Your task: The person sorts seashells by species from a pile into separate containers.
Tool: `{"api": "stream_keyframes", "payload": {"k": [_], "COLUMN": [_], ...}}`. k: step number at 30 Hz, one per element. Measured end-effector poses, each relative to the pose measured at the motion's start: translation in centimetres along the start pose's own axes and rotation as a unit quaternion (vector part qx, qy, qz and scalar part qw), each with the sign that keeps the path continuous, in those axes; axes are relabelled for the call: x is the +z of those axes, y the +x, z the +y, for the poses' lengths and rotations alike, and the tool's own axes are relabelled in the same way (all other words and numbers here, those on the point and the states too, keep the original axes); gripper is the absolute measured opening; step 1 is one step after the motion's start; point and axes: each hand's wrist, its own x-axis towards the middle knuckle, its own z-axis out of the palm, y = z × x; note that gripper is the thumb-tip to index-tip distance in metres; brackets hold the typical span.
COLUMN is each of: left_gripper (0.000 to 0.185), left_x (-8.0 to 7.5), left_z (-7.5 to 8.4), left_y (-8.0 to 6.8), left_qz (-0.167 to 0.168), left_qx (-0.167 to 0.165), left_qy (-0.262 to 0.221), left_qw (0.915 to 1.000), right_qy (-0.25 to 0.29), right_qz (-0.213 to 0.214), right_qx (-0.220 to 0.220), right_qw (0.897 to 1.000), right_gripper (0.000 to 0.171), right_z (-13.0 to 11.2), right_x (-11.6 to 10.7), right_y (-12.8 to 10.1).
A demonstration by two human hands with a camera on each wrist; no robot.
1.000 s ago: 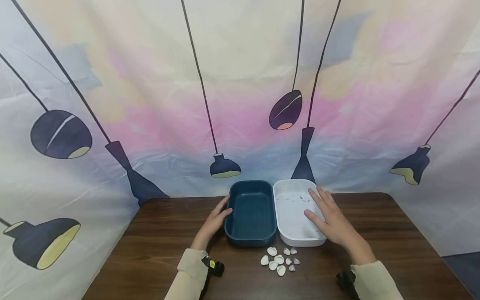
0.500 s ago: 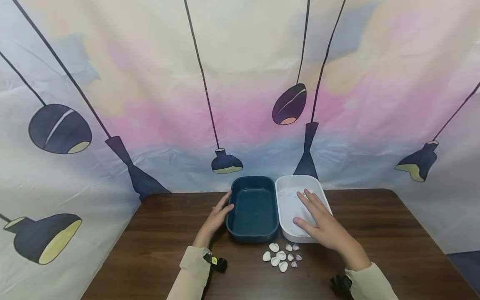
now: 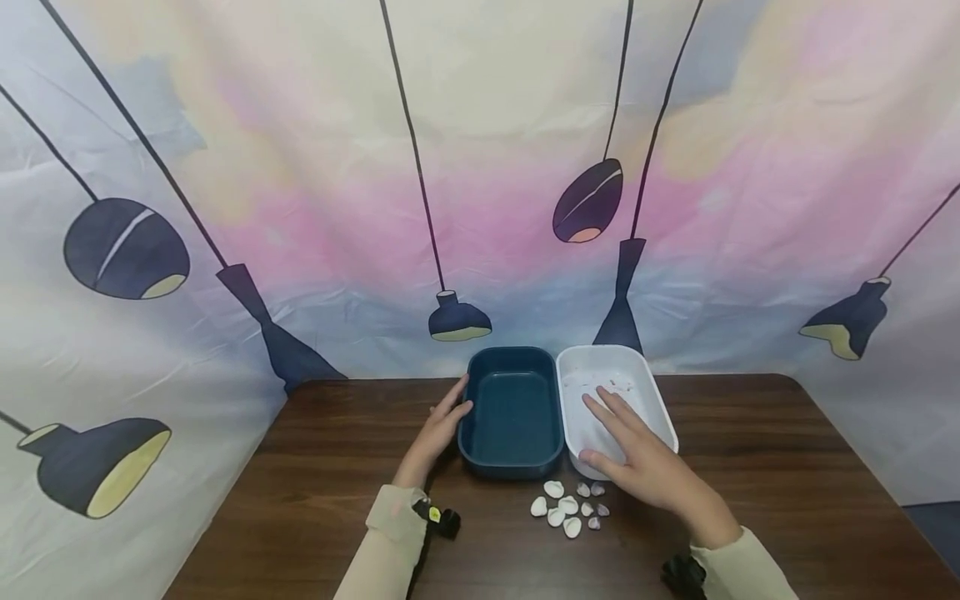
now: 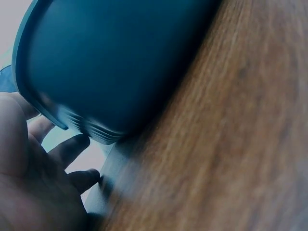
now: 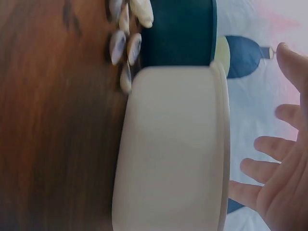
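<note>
Side by side near the table's back edge stand a deep teal tray (image 3: 512, 421) and a white tray (image 3: 600, 367). My left hand (image 3: 437, 429) lies along the teal tray's left side, fingers extended, touching its rim; the left wrist view has the fingers (image 4: 72, 149) spread beside the wall. Over the front of the white tray hovers my right hand (image 3: 648, 462), fingers spread, holding nothing. In the right wrist view it is above the white tray's rim. Several shells (image 3: 567, 506), white ones and smaller purplish ones, lie in a group in front of the trays.
The brown wooden table (image 3: 315, 500) carries everything. Behind it hangs a cloth backdrop (image 3: 510, 167) printed with lamps, close to the trays' far ends. Small reddish marks show on the white tray's floor. Each wrist wears a black camera (image 3: 448, 522).
My right hand has shifted left and nearer the front over the white tray. The left hand stays against the teal tray. The head view has tilted slightly; trays and shells keep their places.
</note>
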Motion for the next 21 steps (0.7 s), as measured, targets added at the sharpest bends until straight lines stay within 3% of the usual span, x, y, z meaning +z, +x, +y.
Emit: {"api": "stream_keyframes", "payload": {"k": [11, 21], "left_gripper": [0.056, 0.057], "left_x": [0.0, 0.0], "left_z": [0.4, 0.2], "left_y": [0.2, 0.0], "left_qz": [-0.004, -0.002], "left_qx": [0.027, 0.014], "left_qy": [-0.002, 0.001], "left_qw": [0.9996, 0.9999], "right_qy": [0.011, 0.002], "right_qz": [-0.034, -0.055], "right_qx": [-0.039, -0.103], "right_qw": [0.999, 0.993], "right_gripper": [0.080, 0.075], "right_z": [-2.2, -4.0], "right_x": [1.5, 2.6], "right_y": [0.2, -0.1]}}
